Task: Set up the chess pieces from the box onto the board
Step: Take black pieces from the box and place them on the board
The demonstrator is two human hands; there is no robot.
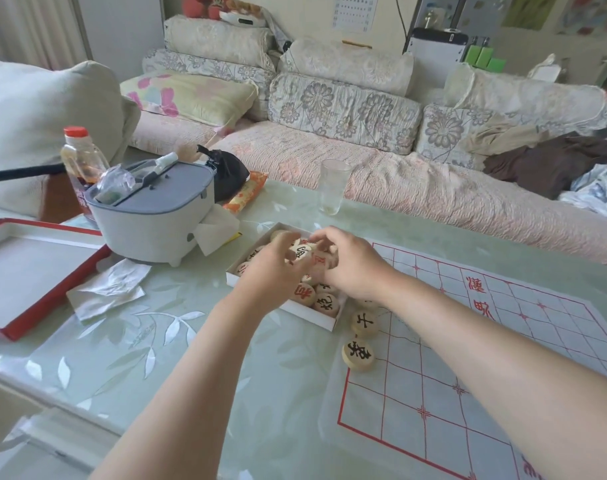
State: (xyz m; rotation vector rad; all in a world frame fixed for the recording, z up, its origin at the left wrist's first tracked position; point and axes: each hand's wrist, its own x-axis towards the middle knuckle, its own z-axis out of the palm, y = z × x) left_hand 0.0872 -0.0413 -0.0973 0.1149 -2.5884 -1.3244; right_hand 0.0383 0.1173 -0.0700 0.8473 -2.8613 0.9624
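Note:
A shallow white box [316, 318] on the glass table holds several round wooden chess pieces with red or black characters. Both hands are over the box. My left hand [272, 271] pinches a black-marked piece [302, 252] at its fingertips. My right hand [354, 265] reaches in among the pieces; its fingers curl over a red-marked piece [320, 261], and whether they grip it I cannot tell. The board [503, 341], a white sheet with red grid lines, lies to the right. Two black-marked pieces [363, 322] [358, 355] stand on its left edge.
A red-rimmed box lid [35, 271] lies at the left. A grey and white container [156, 216], crumpled tissues [108, 289], a bottle [82, 157] and a drinking glass [333, 192] stand behind the box. A sofa [399, 161] runs along the far side.

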